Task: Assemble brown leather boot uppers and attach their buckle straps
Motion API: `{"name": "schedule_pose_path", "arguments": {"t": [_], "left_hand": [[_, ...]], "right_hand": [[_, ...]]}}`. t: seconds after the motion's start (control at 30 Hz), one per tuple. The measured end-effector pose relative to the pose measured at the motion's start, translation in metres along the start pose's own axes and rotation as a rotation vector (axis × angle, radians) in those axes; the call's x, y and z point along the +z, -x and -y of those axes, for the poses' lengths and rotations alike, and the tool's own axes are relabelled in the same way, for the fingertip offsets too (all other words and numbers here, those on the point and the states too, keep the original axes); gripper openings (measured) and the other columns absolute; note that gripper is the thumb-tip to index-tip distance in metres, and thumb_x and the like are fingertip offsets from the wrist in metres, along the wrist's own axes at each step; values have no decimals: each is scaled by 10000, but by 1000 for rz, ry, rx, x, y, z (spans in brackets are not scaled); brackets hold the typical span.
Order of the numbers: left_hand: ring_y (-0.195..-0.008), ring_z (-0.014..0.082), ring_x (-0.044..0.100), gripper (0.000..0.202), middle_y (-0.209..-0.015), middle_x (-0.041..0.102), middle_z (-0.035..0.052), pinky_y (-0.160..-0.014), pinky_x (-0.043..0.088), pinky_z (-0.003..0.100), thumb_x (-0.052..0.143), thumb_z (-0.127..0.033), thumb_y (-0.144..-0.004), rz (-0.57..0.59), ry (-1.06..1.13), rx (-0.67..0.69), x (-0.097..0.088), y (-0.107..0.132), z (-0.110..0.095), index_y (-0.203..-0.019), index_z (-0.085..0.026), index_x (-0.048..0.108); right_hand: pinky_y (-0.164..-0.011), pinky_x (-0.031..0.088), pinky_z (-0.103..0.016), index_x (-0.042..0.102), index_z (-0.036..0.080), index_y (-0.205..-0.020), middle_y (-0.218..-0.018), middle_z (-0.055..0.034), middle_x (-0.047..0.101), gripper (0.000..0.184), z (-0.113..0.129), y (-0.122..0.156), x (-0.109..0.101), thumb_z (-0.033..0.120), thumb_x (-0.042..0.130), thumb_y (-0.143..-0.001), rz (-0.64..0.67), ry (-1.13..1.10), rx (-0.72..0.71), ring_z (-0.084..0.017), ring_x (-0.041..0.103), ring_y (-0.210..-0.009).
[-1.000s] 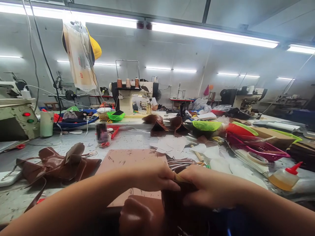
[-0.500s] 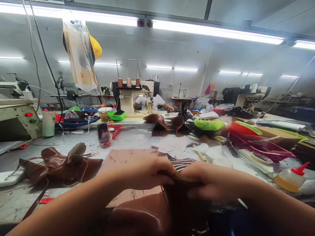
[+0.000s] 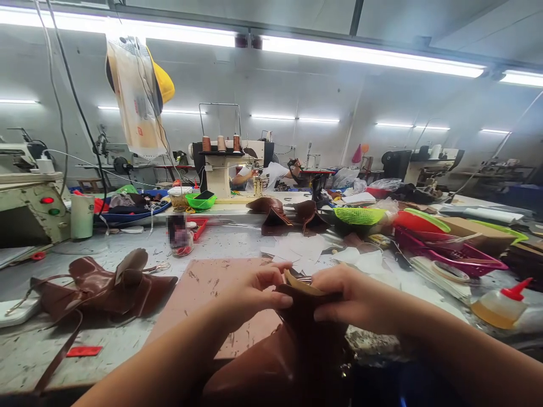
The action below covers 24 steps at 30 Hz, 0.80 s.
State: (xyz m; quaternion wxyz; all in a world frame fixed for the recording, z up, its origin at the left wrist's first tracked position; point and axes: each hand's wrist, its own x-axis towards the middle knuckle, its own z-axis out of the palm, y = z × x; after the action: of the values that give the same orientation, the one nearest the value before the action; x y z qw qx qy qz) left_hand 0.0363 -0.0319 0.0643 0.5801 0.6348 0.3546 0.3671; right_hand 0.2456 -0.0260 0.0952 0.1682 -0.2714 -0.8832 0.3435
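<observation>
The left hand at six o'clock and the right hand between four and five, reckoned from the middle of the view, are both nearly closed, pinching the upper rim of a dark brown leather piece between thumb and fingers. The left thumb presses its near face, and the right fingers bend over its tan edge. The leather spreads down toward six o'clock, its lower part glossy and running out of view. Beyond it stretches a wide grey worktable with a scuffed top, and a cream-and-black sewing machine stands between nine and ten o'clock. A flat, pinkish rectangular board lies between seven and eight, partly covered by the left forearm. Just past eight rests a folded, shiny brown leather item with straps. A magenta plastic basket sits between three and four, with a clear squeeze bottle of amber liquid, red-nozzled, nearer the person. Smallest is a flat red strip at eight o'clock.
</observation>
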Motion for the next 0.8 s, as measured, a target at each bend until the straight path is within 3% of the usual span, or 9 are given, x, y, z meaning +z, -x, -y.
{"name": "schedule_pose_path", "arguments": {"t": [0.1, 0.17, 0.3, 0.43, 0.53, 0.7, 0.8], "left_hand": [[-695, 141, 515, 277, -689, 544, -7, -668, 389, 271, 735, -315, -578, 63, 165, -1, 5, 0, 8, -637, -154, 517], [-617, 105, 471, 329, -621, 500, -37, -605, 365, 239, 741, -305, -580, -14, 166, 61, 10, 1, 12, -582, -153, 449], [-619, 94, 448, 321, -623, 503, -44, -577, 350, 214, 725, -267, -600, -225, 101, 146, 20, 4, 10, -623, -162, 423], [-637, 103, 510, 413, -663, 560, -56, -605, 391, 224, 752, -242, -575, -223, 291, 156, 26, 7, 5, -762, -202, 386], [-661, 114, 544, 429, -698, 596, -32, -632, 413, 238, 757, -214, -559, -233, 329, 88, 28, 6, 6, -885, -187, 480], [-633, 116, 536, 219, -655, 588, -12, -629, 417, 248, 735, -208, -540, -305, 257, 74, 36, 1, 15, -680, -142, 580], [-624, 118, 534, 150, -632, 590, -14, -624, 417, 250, 723, -200, -564, -269, 234, 112, 40, 2, 21, -648, -148, 610]], "right_hand": [[-541, 334, -188, 451, 153, -580, -597, 48, 414, 174, 1, 2, -2, 86, 564, -694, 0, 40, 1, -90, 396, -580], [-545, 342, -185, 479, 152, -602, -613, 47, 436, 148, 2, 4, -4, 90, 570, -702, -22, 64, 22, -92, 411, -591], [-537, 340, -192, 502, 149, -632, -616, 41, 471, 124, 4, 8, -6, 145, 585, -724, -74, 87, 100, -99, 435, -596], [-538, 323, -210, 478, 150, -602, -601, 38, 475, 172, 3, 12, -7, 181, 600, -719, -117, 154, 139, -103, 431, -587], [-538, 324, -214, 494, 149, -597, -601, 32, 492, 167, 0, 14, -9, 186, 600, -721, -127, 203, 145, -107, 441, -587], [-532, 335, -210, 617, 156, -730, -637, 15, 564, 117, 3, 13, -6, 271, 635, -722, -99, 271, 143, -119, 480, -594], [-509, 316, -208, 622, 156, -690, -595, 14, 568, 104, 8, 9, 3, 241, 586, -737, -193, 319, 119, -104, 468, -541]]}}
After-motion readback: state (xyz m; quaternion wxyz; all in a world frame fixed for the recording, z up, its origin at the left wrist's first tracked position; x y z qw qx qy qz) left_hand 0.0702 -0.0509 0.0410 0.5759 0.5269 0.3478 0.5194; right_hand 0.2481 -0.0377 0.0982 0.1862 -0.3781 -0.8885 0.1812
